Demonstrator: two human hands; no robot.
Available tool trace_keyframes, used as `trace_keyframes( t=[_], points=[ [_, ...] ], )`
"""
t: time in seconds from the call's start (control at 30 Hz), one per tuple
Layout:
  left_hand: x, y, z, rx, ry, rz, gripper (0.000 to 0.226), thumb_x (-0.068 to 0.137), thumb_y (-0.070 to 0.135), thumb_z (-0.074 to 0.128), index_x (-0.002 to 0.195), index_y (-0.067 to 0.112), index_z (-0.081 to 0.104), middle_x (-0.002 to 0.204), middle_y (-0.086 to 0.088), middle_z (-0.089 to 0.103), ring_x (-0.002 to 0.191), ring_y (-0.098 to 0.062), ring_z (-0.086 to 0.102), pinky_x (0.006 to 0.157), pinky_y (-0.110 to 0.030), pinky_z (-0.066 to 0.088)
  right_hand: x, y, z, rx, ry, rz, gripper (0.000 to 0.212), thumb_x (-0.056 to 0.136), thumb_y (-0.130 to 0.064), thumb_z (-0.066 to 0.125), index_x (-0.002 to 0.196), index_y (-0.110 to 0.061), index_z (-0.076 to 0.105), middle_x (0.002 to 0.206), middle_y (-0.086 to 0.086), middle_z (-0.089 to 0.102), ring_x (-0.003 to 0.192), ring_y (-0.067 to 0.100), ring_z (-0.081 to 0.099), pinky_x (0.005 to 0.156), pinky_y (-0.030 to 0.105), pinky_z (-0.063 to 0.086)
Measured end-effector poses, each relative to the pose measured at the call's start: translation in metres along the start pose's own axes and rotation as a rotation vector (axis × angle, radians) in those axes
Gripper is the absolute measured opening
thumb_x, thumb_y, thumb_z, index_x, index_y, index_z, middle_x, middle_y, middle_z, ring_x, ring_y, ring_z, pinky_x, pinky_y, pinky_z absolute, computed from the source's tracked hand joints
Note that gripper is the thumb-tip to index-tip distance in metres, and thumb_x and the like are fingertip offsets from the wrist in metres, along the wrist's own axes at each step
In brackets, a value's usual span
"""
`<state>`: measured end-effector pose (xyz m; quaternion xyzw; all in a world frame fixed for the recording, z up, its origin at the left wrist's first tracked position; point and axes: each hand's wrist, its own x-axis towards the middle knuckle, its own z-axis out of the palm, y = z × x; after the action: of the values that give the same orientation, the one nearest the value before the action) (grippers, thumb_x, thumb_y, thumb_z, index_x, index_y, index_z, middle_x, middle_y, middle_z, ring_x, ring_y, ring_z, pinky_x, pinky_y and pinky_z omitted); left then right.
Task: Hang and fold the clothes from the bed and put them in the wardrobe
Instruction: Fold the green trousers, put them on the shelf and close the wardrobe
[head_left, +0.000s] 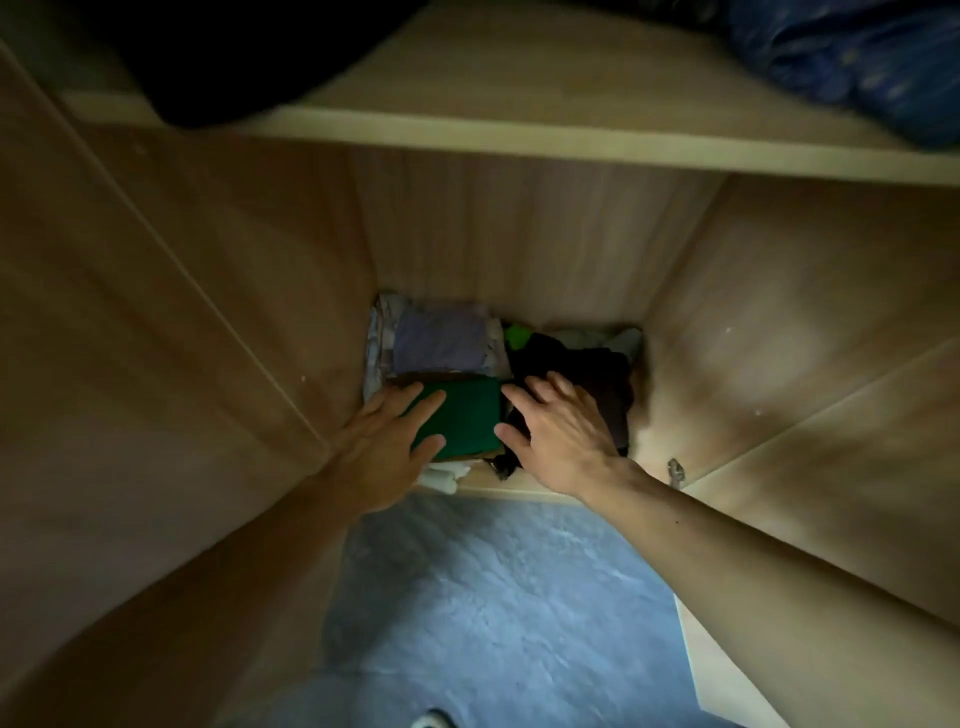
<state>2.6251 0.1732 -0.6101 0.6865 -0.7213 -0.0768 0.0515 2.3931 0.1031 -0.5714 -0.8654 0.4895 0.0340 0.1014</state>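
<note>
Down in the middle of the frame, at the bottom of the wardrobe (519, 234): a folded green garment (467, 415), flat on top of a small stack. Flanked by both hands.

Left hand (379, 452) at its left edge, fingers (423, 404) straight and spread, laid across the left part of the green cloth, thumb by the lower left corner. Gripping nothing.

Right hand (561, 434) just right of it, fingers (522, 405) likewise straight and fanned out over a dark pile (597, 379). Forefinger tip and thumb tip close to the garment's right edge; touching it or not, impossible to tell. Holding nothing either.

Behind the green garment, toward the back wall: a folded lilac-grey piece (441, 343), with a bright green scrap (517, 335) between it and the dark pile. Something white (441, 478) poking out beneath the stack at the front lip.

Across the upper frame, a shelf (519, 140) carrying a black mass (234, 62) at upper left and blue fabric (857, 57) at upper right. Blue-grey floor (493, 597) in the lower middle.
</note>
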Motion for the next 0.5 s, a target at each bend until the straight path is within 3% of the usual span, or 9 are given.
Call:
trace_keyframes(
  t=[0.17, 0.27, 0.4, 0.5],
  points=[
    [-0.056, 0.049, -0.091, -0.192, 0.031, -0.066, 0.076, 0.092, 0.071, 0.026, 0.143, 0.020, 0.049, 0.149, -0.009, 0.047, 0.131, -0.032, 0.049, 0.105, -0.052, 0.043, -0.074, -0.013, -0.077, 0.045, 0.005, -0.009, 0.063, 0.097, -0.060, 0.034, 0.152, -0.027, 0.033, 0.157, 0.007, 0.035, 0.145, 0.032, 0.025, 0.115, 0.045, 0.028],
    [-0.097, 0.090, -0.141, -0.108, -0.059, -0.147, 0.058, 0.097, 0.058, 0.037, 0.148, 0.032, 0.038, 0.157, 0.000, 0.034, 0.138, -0.030, 0.036, 0.108, -0.049, 0.035, -0.129, -0.017, -0.118, 0.118, 0.029, -0.007, 0.062, 0.098, -0.057, 0.039, 0.152, -0.025, 0.034, 0.157, 0.009, 0.034, 0.144, 0.033, 0.026, 0.115, 0.045, 0.028],
    [-0.155, 0.142, -0.211, -0.060, -0.107, -0.206, 0.058, 0.093, 0.062, 0.030, 0.142, 0.034, 0.042, 0.149, -0.002, 0.040, 0.129, -0.032, 0.039, 0.100, -0.054, 0.040, -0.209, -0.011, -0.178, 0.270, 0.163, 0.033, 0.059, 0.098, -0.050, 0.046, 0.148, -0.021, 0.040, 0.148, 0.010, 0.046, 0.136, 0.033, 0.037, 0.111, 0.044, 0.033],
    [-0.203, 0.183, -0.259, -0.133, 0.022, -0.278, 0.049, 0.097, 0.054, 0.039, 0.140, 0.031, 0.044, 0.144, -0.002, 0.045, 0.126, -0.032, 0.042, 0.097, -0.052, 0.039, -0.261, -0.003, -0.217, 0.315, 0.194, 0.057, 0.059, 0.099, -0.052, 0.042, 0.149, -0.023, 0.038, 0.153, 0.007, 0.041, 0.140, 0.029, 0.033, 0.113, 0.044, 0.031]
  ],
)
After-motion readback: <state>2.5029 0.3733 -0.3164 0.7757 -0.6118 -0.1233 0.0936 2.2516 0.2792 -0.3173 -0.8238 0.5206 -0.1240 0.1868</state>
